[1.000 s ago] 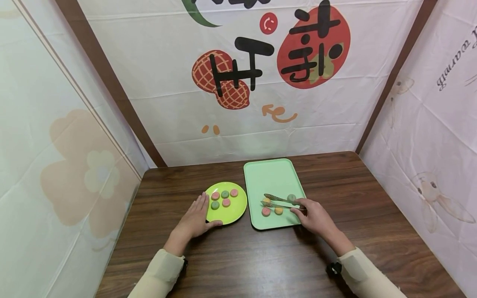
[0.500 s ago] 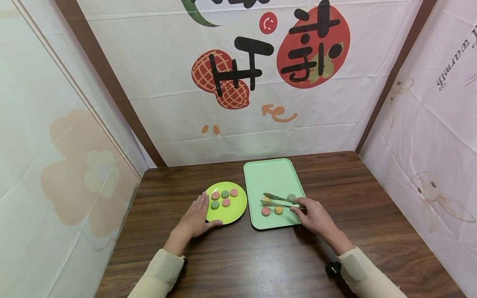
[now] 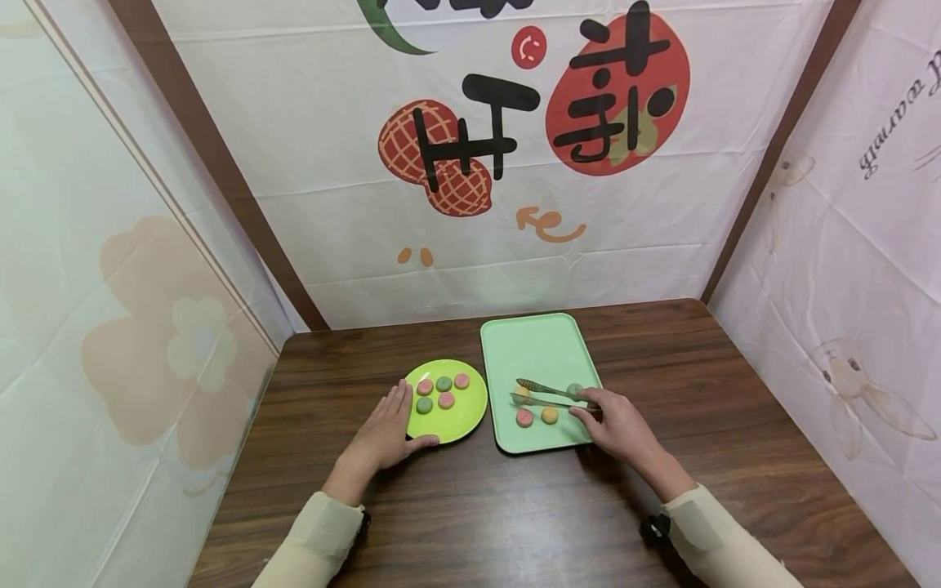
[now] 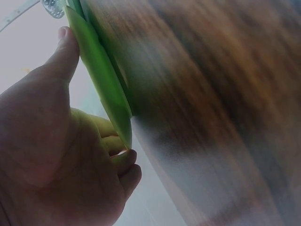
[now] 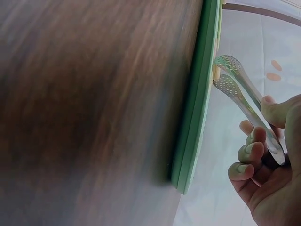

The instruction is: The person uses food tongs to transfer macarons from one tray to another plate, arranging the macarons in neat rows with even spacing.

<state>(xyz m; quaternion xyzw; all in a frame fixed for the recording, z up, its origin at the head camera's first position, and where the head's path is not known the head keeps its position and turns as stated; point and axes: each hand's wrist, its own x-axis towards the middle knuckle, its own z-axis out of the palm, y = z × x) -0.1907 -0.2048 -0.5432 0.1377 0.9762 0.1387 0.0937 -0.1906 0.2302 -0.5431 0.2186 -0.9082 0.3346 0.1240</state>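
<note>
My left hand rests against the left rim of a lime-green plate, fingers straight and thumb along the front edge. Pink and green round cookies lie on that plate. In my right hand I grip metal tongs with perforated ends, their arms spread apart. The tong ends reach low over a mint-green tray, one on either side of a yellow cookie. Close by on the tray sit a pink cookie, another yellow cookie and a green cookie, partly hidden behind the tongs.
Plate and tray stand side by side on a dark wooden table, a narrow gap between them. White printed cloth hangs behind the table, and cloth panels flank it left and right.
My right hand and the tongs have shifted slightly left, bringing the tong ends around the yellow cookie. The left hand and the plate have stayed put.
</note>
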